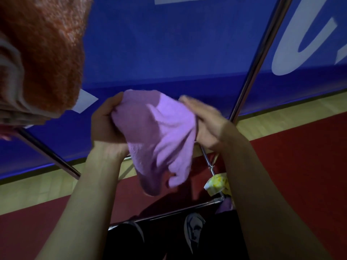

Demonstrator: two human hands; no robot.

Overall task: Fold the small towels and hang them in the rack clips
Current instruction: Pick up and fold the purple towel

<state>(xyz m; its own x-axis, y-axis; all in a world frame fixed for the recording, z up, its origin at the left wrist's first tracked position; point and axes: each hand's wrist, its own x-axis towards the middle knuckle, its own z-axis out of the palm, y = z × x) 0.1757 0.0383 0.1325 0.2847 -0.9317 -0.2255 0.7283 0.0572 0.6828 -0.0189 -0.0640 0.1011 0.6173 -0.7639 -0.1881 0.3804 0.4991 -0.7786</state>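
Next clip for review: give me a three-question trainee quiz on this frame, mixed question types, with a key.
1. True or false: the purple towel already hangs from a rack clip.
2. Which hand grips the towel's bunched upper corner? A) left hand B) right hand
3. Fill in: the towel hanging at upper left is ___.

Key
1. False; both hands hold it in the air.
2. A; the right hand lies flatter against the towel's other edge, blurred.
3. Orange; the orange towel.
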